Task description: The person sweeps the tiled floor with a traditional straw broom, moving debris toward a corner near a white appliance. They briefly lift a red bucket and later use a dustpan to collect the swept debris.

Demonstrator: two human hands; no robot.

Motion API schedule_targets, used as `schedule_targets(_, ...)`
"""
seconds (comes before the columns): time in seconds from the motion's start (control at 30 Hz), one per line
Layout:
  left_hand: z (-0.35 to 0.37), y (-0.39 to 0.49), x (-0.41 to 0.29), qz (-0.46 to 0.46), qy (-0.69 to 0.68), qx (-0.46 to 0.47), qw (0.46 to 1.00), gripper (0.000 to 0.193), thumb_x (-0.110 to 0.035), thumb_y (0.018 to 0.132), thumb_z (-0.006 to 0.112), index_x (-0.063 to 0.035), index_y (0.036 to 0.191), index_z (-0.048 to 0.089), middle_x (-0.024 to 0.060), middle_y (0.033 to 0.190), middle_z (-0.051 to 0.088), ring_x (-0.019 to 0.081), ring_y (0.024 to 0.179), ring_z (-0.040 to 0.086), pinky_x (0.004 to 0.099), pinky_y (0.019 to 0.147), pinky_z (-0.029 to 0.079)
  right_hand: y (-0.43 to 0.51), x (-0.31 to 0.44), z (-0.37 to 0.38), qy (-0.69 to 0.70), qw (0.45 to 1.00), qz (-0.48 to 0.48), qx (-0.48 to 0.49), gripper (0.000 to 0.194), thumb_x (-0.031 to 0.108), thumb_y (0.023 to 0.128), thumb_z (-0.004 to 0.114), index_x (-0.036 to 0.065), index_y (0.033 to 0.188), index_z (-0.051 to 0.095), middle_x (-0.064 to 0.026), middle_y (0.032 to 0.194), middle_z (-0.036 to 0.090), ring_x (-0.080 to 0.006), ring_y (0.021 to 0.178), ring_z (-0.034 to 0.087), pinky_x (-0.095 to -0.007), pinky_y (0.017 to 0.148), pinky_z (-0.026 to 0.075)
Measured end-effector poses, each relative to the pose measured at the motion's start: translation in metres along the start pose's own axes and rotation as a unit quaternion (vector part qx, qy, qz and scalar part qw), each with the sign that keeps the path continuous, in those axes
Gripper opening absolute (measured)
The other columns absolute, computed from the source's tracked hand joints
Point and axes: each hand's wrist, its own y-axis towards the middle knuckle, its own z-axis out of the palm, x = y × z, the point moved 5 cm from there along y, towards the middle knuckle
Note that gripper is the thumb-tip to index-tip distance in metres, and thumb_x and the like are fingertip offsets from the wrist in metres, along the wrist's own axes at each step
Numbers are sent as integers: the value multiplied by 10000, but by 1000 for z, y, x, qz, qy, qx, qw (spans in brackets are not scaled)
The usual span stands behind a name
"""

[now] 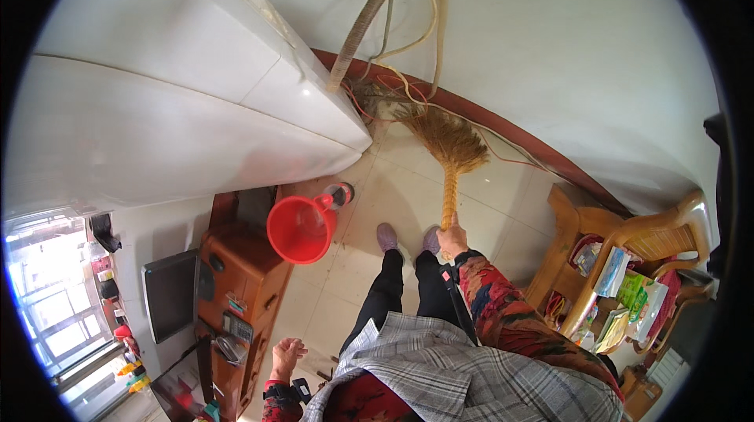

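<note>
My right hand (452,239) grips the lower handle of a straw broom (450,157). The bristles fan out on the tiled floor (400,186), close to the dark red baseboard (500,119) and the corner beside a tall white appliance (194,104). Dust and debris (377,92) lie in that corner, among loose cables. My left hand (287,356) hangs at my side with bent fingers, touching nothing; nothing shows in it. Left of my feet is a red plastic bucket (294,230), and a dark bottle (340,195) stands just behind it.
A corrugated hose (368,15) loops down the wall near a red wire (512,160). At left is a wooden desk (259,257) with a monitor (171,295) and a calculator (238,326). A wooden bench (571,222) piled with packages (639,298) stands at right.
</note>
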Motion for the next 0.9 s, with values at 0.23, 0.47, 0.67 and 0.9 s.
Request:
schedule_targets(0.23, 14, 12, 3, 23, 31, 45, 998, 242, -191, 882, 548, 35, 939, 612, 117, 808, 660, 201, 696, 668, 287, 603, 522, -31, -4, 23, -179, 978, -94, 55, 789, 230, 771, 567, 164, 1443, 157, -245, 858, 633, -413, 797, 619, -473, 730, 501)
schedule_targets(0.47, 30, 12, -32, 74, -6, 33, 997, 258, -195, 882, 537, 45, 935, 613, 101, 816, 659, 177, 722, 668, 262, 608, 509, -71, -48, -39, -240, 954, -121, 131, 771, 193, 753, 562, 214, 1436, 206, -238, 846, 635, -413, 788, 617, -477, 719, 494)
schedule_targets(0.67, 55, 1, -14, 44, 4, 42, 998, 236, -183, 866, 534, 27, 940, 614, 87, 814, 656, 183, 739, 671, 268, 622, 512, -71, -60, -84, -123, 978, -150, 79, 766, 233, 774, 577, 177, 1435, 196, -269, 863, 625, -431, 808, 613, -478, 728, 497)
schedule_targets(0.9, 87, -17, 17, 47, -11, 54, 997, 223, -179, 877, 534, 21, 935, 614, 80, 806, 652, 176, 724, 665, 272, 617, 502, -33, -34, -35, -198, 973, -93, 74, 765, 244, 772, 570, 154, 1436, 200, -274, 843, 623, -425, 791, 614, -483, 709, 499)
